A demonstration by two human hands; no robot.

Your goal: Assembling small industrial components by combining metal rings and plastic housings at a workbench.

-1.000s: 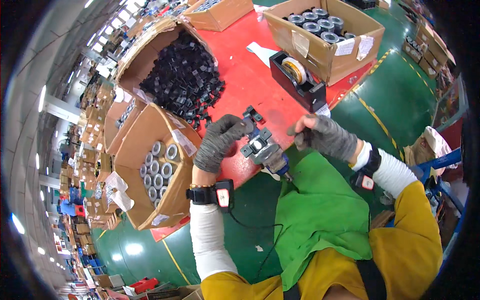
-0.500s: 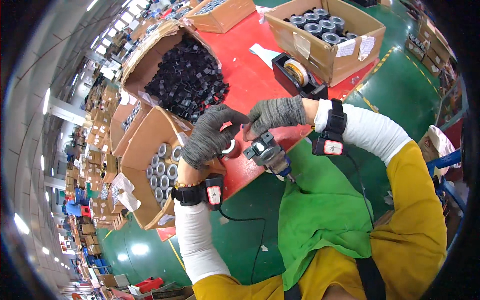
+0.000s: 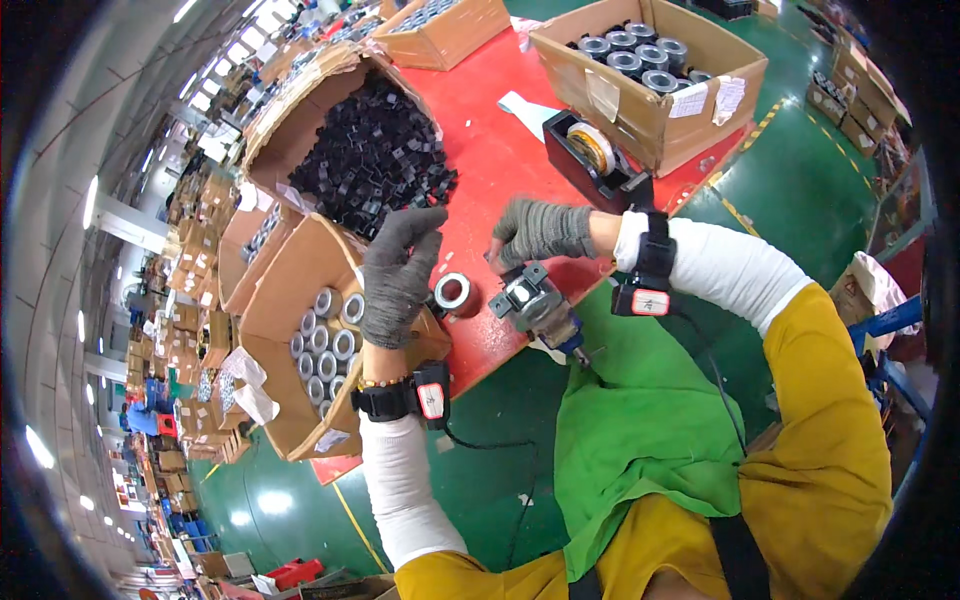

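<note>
My left hand (image 3: pixel 395 285), in a grey knit glove, is raised beside the near carton, with its fingers stretched out and nothing visible in them. Just right of it, a metal ring-shaped part (image 3: pixel 454 292) stands on the red table. My right hand (image 3: pixel 545 232), gloved alike, hovers above a small bench vise (image 3: pixel 535 300) at the table's edge. Its fingers are curled together, pointing left; what they hold, if anything, is hidden. The vise has a blue lower part and dark jaws with a bright spot between them.
A carton of black clips (image 3: pixel 370 160) stands at the far left of the red table (image 3: pixel 475 110). Nearer is a carton (image 3: pixel 265 345) of metal rings. Behind my right hand are a tape dispenser (image 3: pixel 595 155) and another carton (image 3: pixel 690 125) of ring parts. A green apron (image 3: pixel 640 400) covers my lap.
My hands have moved apart. The left has drawn back left and its fingers have straightened, uncovering the ring on the table. The right has shifted slightly left and down.
</note>
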